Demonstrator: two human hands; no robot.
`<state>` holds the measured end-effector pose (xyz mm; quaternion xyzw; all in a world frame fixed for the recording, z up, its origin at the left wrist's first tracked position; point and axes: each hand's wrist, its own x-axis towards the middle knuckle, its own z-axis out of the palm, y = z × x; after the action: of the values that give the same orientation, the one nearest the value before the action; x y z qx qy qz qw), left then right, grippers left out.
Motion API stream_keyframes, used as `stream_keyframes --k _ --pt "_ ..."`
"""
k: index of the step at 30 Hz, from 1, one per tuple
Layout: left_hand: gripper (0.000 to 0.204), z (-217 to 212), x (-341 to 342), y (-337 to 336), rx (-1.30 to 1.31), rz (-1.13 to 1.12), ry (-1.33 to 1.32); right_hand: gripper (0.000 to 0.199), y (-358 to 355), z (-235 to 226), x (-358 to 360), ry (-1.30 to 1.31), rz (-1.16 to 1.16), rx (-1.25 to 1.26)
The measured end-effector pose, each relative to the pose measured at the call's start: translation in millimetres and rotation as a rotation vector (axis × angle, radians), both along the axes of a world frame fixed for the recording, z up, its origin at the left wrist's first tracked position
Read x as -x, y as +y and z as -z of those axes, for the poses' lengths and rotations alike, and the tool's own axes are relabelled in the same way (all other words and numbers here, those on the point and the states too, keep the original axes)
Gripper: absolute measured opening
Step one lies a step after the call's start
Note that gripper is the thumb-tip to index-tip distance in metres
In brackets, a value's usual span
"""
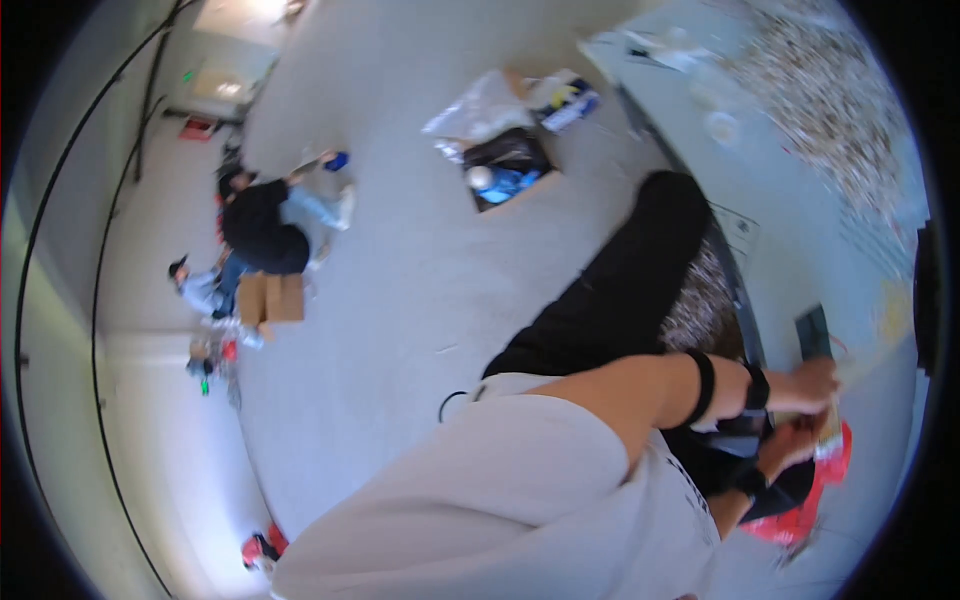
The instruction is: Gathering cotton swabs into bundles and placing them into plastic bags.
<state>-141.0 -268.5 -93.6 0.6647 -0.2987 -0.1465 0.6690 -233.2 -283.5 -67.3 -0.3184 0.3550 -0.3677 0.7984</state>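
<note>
Close together at the right, over the white sheet, are both my hands, wearing black wrist straps. My left hand (815, 386) is the upper one, its fingers curled. Just below it my right hand (788, 444) is closed too. A small pale yellowish piece (829, 430) shows at the fingertips, blurred; its kind and which hand grips it are unclear. A dark flat rectangular piece (813, 330) stands out past my left hand; whether it is held or lies on the sheet cannot be told. A red plastic bag (800, 522) lies beside my right hand.
A large heap of small pale pieces (820, 95) covers the sheet's far part; more pieces (698, 305) lie by my black-trousered leg (610, 295). An open box (510, 165) with a blue bottle stands on the floor. Two people (262, 222) sit near a cardboard box (270, 298).
</note>
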Motion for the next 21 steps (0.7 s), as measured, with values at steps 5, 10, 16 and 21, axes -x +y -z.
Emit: stream_keyframes --k 5,10,16,21 --pt "0.019 -35.7 30.4 21.9 -0.111 0.421 0.044 0.029 5.0 21.6 57.5 0.109 0.193 0.063" --pt "0.03 -76.0 5.9 36.3 -0.26 0.484 0.6 0.029 14.1 9.3 38.7 0.049 0.373 -0.045" --pt "0.044 -98.4 -3.3 43.6 -0.178 0.463 0.895 0.037 2.6 -15.7 32.1 -0.052 0.533 -0.109" --pt "0.052 -100.7 3.1 39.4 -0.139 0.461 0.97 0.029 2.9 -14.0 23.7 -0.058 0.601 -0.11"
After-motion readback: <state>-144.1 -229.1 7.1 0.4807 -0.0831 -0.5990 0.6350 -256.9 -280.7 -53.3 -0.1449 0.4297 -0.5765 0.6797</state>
